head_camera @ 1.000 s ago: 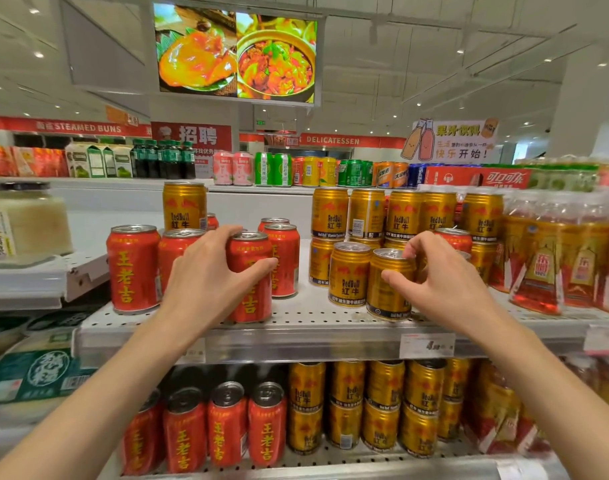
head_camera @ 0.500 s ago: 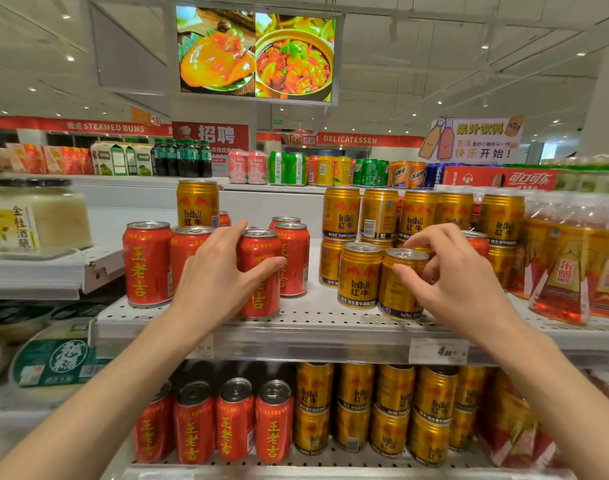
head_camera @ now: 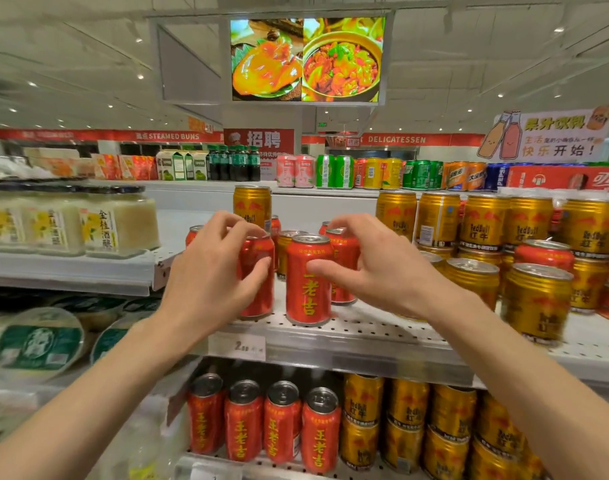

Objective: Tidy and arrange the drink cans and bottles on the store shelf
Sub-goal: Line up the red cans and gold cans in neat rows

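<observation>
Item: red herbal-tea cans, upper shelf [head_camera: 365, 336], left of the gold cans [head_camera: 535, 303].

Left hand [head_camera: 206, 282] — fingers and thumb curled round a red can [head_camera: 260, 271] in the front row, gripping its side.

Right hand [head_camera: 375, 271] — thumb laid on the face of the front red can [head_camera: 308, 278], fingers curled over another red can behind [head_camera: 344, 251]; a light hold on the pair, firmness not determinable.

Stray: one gold can [head_camera: 285, 251] standing among the reds, behind the front row.

Step in hand, as judged: squaring the red group at the shelf edge.

Next move calls for: sliding the held cans upright into an even row, labels forward — without knocking neighbours off the lip.

Lower shelf: red cans [head_camera: 282, 424] already in line.
</observation>
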`<state>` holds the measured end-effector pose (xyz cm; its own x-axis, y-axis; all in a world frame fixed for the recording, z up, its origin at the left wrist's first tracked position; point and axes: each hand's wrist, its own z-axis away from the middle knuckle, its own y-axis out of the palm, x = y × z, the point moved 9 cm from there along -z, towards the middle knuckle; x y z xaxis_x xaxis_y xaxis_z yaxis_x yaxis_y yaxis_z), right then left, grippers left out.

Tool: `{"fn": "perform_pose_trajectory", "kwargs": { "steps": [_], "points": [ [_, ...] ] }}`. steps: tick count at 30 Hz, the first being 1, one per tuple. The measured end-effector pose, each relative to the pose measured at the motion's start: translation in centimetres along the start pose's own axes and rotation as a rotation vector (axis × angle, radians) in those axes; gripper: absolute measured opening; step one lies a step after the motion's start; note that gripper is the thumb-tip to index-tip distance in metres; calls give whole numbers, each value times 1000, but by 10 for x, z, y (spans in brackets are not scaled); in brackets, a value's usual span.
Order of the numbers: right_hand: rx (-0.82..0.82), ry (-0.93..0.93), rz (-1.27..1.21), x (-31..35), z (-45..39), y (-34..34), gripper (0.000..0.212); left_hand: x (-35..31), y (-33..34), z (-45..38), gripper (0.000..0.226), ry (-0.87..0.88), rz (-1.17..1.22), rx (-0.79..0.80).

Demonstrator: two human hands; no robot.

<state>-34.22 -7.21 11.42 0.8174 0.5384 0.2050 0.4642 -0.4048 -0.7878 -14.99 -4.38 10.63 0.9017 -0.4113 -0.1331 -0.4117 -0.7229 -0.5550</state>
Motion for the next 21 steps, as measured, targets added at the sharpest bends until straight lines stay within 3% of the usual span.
{"fn": "perform_pose_trajectory", "kwargs": {
  "steps": [2,5,15,21],
  "points": [
    [25,1,52,12,-10,12,86,7,7,-4,43,50,-61,8],
    [26,27,105,16,-15,25,79,15,19,-6,49,95,-95,28],
    [-18,172,118,-13,4,7,70,31,29,-7,52,144,46,28],
    [32,184,226,-10,7,5,79,35,27,-7,54,157,82,64]
  ]
}}
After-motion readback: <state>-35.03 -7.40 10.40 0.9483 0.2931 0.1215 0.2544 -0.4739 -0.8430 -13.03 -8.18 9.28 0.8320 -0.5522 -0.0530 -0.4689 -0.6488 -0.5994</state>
